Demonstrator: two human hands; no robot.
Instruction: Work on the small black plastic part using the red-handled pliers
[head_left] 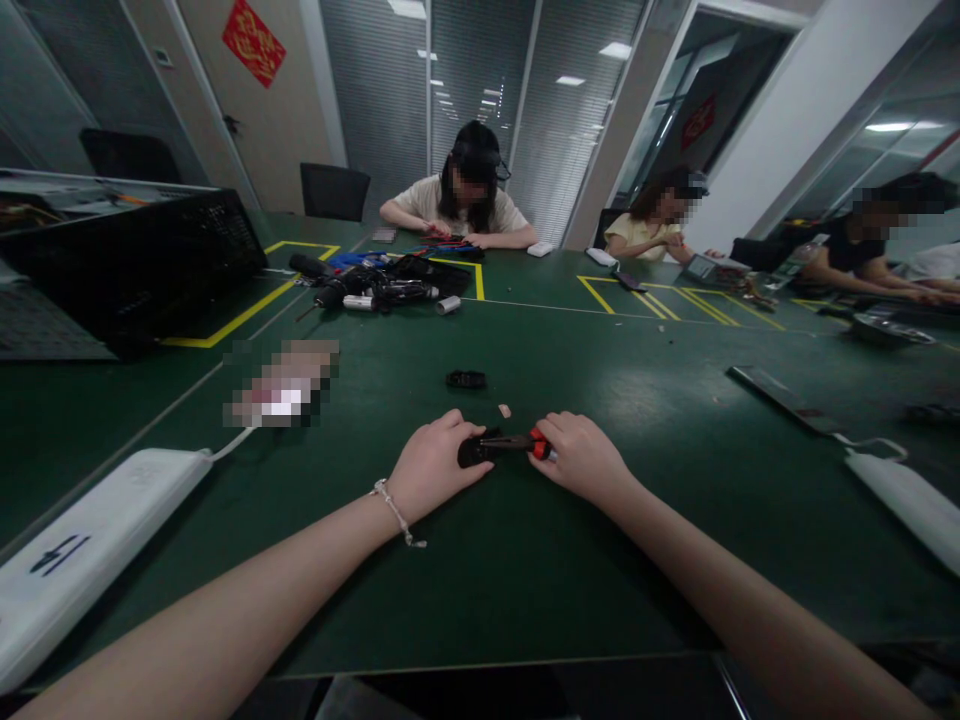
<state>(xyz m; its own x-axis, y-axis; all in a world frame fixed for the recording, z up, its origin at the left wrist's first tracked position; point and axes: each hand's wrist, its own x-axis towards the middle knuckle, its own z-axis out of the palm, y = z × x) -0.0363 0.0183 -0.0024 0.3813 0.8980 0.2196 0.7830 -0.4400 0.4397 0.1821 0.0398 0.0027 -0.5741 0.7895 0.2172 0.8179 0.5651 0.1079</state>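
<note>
My left hand [439, 460] is closed around a small black part [474, 449], its thumb and fingers on either side of it, low over the green table. Red-handled pliers [517, 443] are gripped in my right hand [581, 455], their dark jaws pointing left and meeting the black part. Whether the jaws bite on it or only touch it, I cannot tell. Just beyond my hands lie a small pale pink scrap [505, 410] and another small black piece [466, 379].
A white power bank [112, 540] with a cable lies at left, another white power bank [904, 505] and a phone [784, 400] at right. Tangled cables and tools [375, 283] lie further back, near a black computer case [135, 265]. Several people sit across the table [637, 590].
</note>
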